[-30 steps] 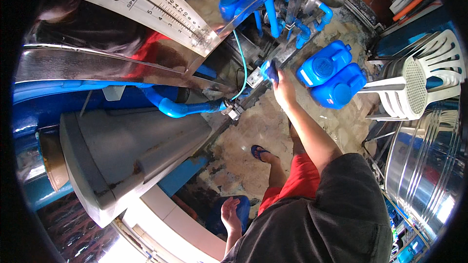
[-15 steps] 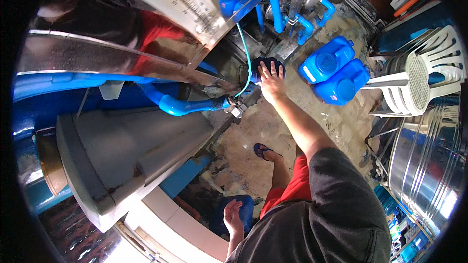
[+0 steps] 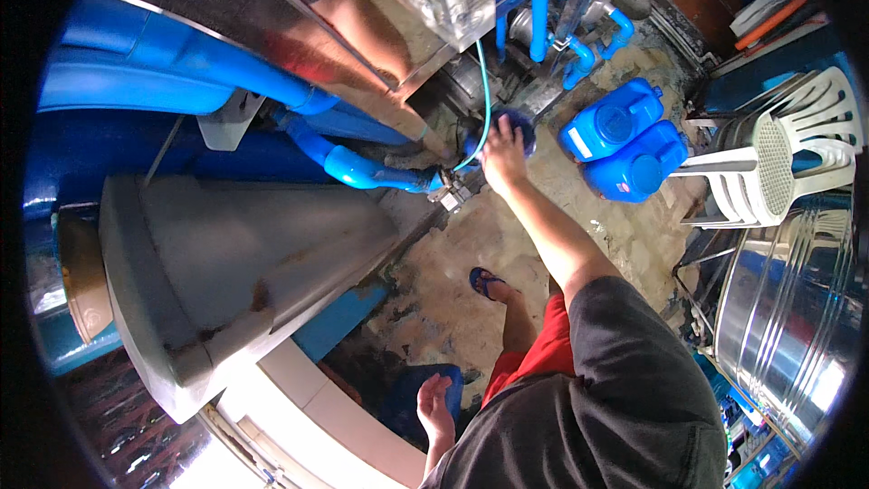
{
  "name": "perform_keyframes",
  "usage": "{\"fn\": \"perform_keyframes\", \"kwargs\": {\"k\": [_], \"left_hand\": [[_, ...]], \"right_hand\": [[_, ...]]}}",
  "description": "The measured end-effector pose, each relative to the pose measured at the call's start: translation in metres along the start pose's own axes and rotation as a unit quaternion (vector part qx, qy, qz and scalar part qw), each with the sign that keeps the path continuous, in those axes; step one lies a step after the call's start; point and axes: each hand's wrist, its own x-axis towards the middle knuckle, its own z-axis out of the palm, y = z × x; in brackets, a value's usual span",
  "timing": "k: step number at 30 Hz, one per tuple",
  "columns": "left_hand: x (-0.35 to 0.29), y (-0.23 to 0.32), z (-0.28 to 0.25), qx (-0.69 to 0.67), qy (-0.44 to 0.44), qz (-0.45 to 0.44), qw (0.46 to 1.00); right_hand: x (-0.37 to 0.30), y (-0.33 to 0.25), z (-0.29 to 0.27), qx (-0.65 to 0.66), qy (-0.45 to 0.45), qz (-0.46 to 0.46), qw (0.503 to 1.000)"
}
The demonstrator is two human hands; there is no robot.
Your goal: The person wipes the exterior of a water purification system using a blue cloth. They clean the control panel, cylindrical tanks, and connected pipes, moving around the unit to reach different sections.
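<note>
teal tube (image 3: 487,91) beside r hand (image 3: 504,160), 2 jugs (image 3: 641,167) nr

The object (image 3: 528,127) under the right hand (image 3: 505,159) is dark blue, the thin hose (image 3: 487,81) beside it pale turquoise, and the curved pipe (image 3: 356,168) and two jugs (image 3: 596,125) bright blue. The stacked chairs (image 3: 744,192) are off-white, one patterned with a grid of holes, while the tub (image 3: 244,235) is grey with rust-brown patches. Shorts (image 3: 556,344) show red, the shirt (image 3: 579,407) faded black, the floor (image 3: 453,258) mottled tan.
</note>
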Motion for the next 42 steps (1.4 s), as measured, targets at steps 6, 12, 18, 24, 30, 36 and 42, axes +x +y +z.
{"fn": "perform_keyframes", "kwargs": {"k": [6,12,18,24,30,36,42], "left_hand": [[0.008,0.001,0.004,-0.008,-0.019,0.010,1.000],[0.015,0.008,0.005,0.014,-0.024,0.000,1.000],[0.021,0.013,0.027,0.042,-0.037,-0.015,0.998],[0.021,0.016,0.023,0.069,-0.039,-0.015,0.997],[0.018,0.018,0.022,0.055,-0.045,-0.010,0.997],[0.016,0.023,0.030,0.061,-0.050,0.022,0.997],[0.013,0.027,0.028,0.048,-0.094,0.045,0.993]], "right_hand": [[-0.056,0.018,0.020,0.028,0.092,-0.089,0.991],[-0.075,0.064,0.006,0.457,0.213,0.268,0.821],[-0.005,-0.001,0.037,0.673,0.160,0.385,0.611],[0.057,-0.035,0.099,0.743,0.278,0.433,0.427],[0.040,-0.038,0.076,0.667,0.079,0.493,0.552],[0.054,-0.025,0.066,0.673,0.243,0.469,0.518],[-0.021,0.000,0.016,0.771,0.070,0.435,0.461]]}}
